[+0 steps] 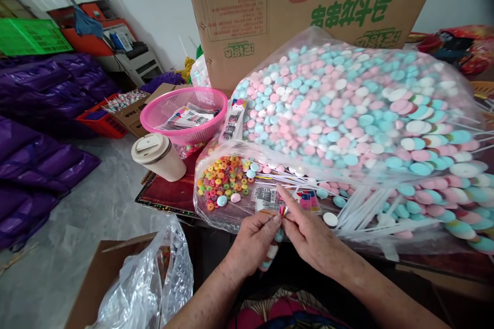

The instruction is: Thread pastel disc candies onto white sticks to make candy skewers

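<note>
Both hands meet at the near edge of the table, fingertips together over a small twist tie (pixel 283 211). The left hand (pixel 252 239) pinches narrow from the left side, thumb and fingers closed on the tie and on the neck of a candy stick (pixel 270 254) that hangs down below the table edge; the right hand (pixel 311 236) comes in from the right, its forefinger stretched up and left toward the same spot, the other fingers curled. The stick's long axis runs roughly up and down, tilted a little left at the bottom, and both hands are equally close. Just beyond the fingers lies the big bag (pixel 347 113) of pastel candies. The tie is tiny and half covered; the stick's lower end is lost in shadow.
</note>
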`<action>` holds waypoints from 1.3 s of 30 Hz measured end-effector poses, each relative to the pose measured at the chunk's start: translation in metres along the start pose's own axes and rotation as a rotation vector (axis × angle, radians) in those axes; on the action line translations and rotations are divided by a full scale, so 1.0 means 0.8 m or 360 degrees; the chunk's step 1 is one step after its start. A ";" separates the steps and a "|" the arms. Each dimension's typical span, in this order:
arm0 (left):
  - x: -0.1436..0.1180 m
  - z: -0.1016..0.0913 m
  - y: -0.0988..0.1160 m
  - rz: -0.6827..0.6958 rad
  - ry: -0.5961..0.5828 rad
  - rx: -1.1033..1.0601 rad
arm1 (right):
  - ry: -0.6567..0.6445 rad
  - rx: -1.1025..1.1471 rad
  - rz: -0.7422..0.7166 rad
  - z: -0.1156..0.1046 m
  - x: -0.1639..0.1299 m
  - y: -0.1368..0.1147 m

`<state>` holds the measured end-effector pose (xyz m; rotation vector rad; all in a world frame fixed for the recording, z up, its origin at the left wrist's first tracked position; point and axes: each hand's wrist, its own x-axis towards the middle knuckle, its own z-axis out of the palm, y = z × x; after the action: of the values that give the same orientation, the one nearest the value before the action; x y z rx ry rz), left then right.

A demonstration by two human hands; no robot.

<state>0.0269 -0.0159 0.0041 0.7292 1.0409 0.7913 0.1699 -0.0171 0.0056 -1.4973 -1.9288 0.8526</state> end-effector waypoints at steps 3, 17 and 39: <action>0.005 -0.001 -0.004 0.0042 0.0084 -0.0233 | 0.0270 0.0267 0.0087 0.013 -0.007 -0.002; -0.003 0.018 0.016 0.0062 -0.0071 -0.0419 | -0.0368 0.0917 0.0292 -0.032 -0.008 -0.004; -0.011 0.030 0.020 0.0073 0.0146 -0.0373 | 0.0408 -0.0093 -0.0567 -0.018 -0.015 -0.008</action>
<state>0.0435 -0.0182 0.0291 0.5223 0.9958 0.9755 0.1792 -0.0279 0.0195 -1.1762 -1.9551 0.4286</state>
